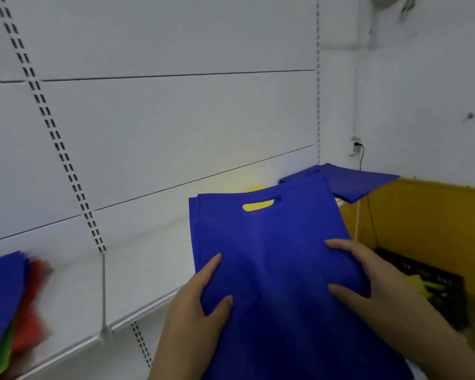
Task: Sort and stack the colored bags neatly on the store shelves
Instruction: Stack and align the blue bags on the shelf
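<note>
Blue bags, several stacked flat with edges nearly flush, were held up in front of the white shelf backing, cut-out handles at the top. Left hand gripped the stack's lower left edge, thumb curled over the front face, fingers behind. Right hand gripped the right edge the same way, thumb and one finger lying on the front. Yellow bag showed through the handle slot and just above the stack's top edge, lying behind it. More blue bags lay flat further back on the right, overhanging a yellow panel. Dark crate sat below that panel, contents unclear. Far left, blurred: a pile of blue, red and green bags on the white shelf.
</note>
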{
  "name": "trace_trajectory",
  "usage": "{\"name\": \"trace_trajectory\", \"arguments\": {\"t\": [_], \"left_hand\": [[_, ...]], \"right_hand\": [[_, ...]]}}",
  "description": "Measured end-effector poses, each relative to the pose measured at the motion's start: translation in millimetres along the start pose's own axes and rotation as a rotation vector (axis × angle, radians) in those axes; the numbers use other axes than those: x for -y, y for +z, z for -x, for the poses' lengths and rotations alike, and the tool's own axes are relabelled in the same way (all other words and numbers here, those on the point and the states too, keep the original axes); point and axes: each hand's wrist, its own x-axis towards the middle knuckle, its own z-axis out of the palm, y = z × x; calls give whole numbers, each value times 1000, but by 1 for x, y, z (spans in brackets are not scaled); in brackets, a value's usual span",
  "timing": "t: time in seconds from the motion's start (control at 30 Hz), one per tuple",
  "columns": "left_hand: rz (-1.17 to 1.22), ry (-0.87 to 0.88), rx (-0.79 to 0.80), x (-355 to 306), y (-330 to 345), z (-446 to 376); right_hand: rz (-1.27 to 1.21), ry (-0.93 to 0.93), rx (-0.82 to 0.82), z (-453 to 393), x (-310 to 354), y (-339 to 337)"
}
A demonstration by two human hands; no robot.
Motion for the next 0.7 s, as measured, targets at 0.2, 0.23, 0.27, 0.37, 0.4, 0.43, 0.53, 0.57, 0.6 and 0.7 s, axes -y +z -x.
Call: {"name": "trace_trajectory", "arguments": {"t": [0.2,0.23,0.27,0.37,0.4,0.43,0.53,0.57,0.6,0.7], "left_hand": [[59,60,51,-29,75,-41],[68,69,66,-31,87,-50],[73,80,81,-33,98,-59],[92,119,124,-37,135,-92],[101,135,130,-40,148,-103],[111,150,136,-44,161,-115],[148,180,148,-56,197,-149],[160,188,153,-60,206,-160],[169,195,158,-63,214,-170],[171,204,169,-70,233,-195]], "right_hand": [[-32,124,-26,-8,-58,-49],[-31,138,-43,-13,-68,-55],[-25,149,-62,-19,-76,-61],[49,171,-128,-40,-103,-78],[87,170,-155,-49,-111,-84],[124,163,-189,-60,-118,-90],[202,146,-264,-96,-132,-111],[219,145,-279,-108,-136,-116],[239,141,-292,-118,-139,-120],[283,126,-318,-143,-150,-128]]}}
